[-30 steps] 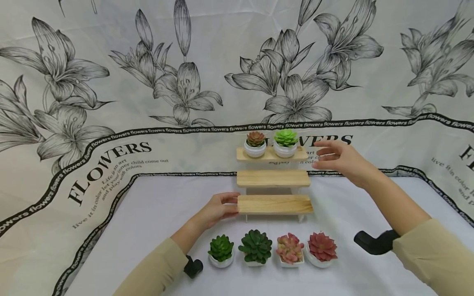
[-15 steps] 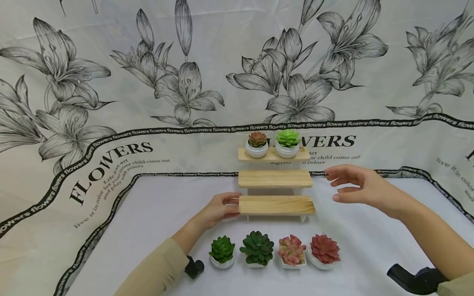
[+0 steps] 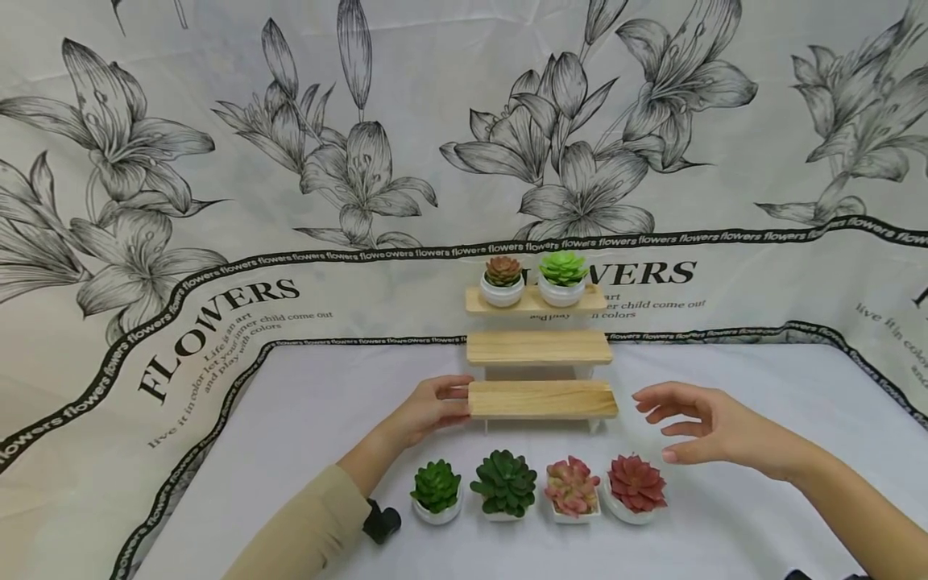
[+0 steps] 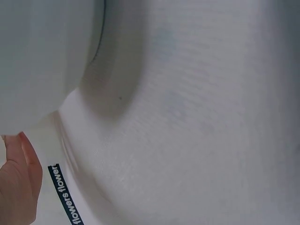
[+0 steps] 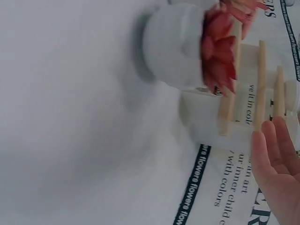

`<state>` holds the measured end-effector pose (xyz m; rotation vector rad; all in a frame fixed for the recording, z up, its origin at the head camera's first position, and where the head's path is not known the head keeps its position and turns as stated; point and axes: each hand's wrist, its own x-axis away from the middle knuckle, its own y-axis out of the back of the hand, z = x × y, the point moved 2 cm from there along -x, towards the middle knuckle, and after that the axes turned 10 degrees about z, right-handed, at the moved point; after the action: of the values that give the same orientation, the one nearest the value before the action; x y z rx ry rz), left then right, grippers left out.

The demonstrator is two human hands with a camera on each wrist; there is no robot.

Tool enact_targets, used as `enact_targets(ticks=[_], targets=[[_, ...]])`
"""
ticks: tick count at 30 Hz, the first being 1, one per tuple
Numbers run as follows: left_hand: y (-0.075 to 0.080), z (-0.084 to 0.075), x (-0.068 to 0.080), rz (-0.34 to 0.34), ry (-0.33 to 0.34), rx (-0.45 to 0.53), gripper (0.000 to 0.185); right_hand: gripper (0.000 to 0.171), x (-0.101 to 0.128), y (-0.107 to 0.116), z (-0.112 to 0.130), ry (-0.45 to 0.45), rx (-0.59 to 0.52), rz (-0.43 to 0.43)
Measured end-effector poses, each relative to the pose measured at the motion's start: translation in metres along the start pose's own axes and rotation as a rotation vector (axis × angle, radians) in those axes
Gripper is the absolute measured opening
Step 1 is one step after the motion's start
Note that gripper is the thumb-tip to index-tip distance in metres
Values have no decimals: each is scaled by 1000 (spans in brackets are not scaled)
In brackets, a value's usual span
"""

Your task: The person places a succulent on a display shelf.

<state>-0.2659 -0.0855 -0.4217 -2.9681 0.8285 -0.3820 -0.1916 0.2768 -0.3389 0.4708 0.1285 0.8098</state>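
Presently the three-tiered stand of pale wooden planks (image 3: pixel 542 400) runs its length left to right, the near left end of its lowest plank held by the left hand (image 3: pixel 431 408), thumb and fingers bent about it. Off the stand's right end hangs the right hand (image 3: pixel 706 423) — holding nothing, fingers well parted from thumb. The red, pointed-leaf succulent in a round white pot (image 3: pixel 635 487) sits before that end — nearer the right hand, leftward and personward of its fingertips.

The left hand (image 3: pixel 428 412) has its fingertips hidden by the low shelf (image 3: pixel 542 399). The head view's edge cuts off the right arm (image 3: pixel 855 495). Close up, the red plant (image 5: pixel 218 51) is blurry. The light green plant (image 3: pixel 562 268) hides some big letters (image 3: pixel 640 274).
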Motion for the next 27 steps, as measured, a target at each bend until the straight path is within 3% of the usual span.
enact_targets(ticks=[7, 17, 27], targets=[[2, 2, 1, -16, 4, 11, 48, 52, 5, -18, -24, -31, -65, 15], [0, 2, -1, -9, 10, 23, 49, 66, 15, -31, -53, -77, -147, 36], [-2, -2, 1, -13, 9, 14, 49, 74, 10, -45, -66, -102, -202, 108]])
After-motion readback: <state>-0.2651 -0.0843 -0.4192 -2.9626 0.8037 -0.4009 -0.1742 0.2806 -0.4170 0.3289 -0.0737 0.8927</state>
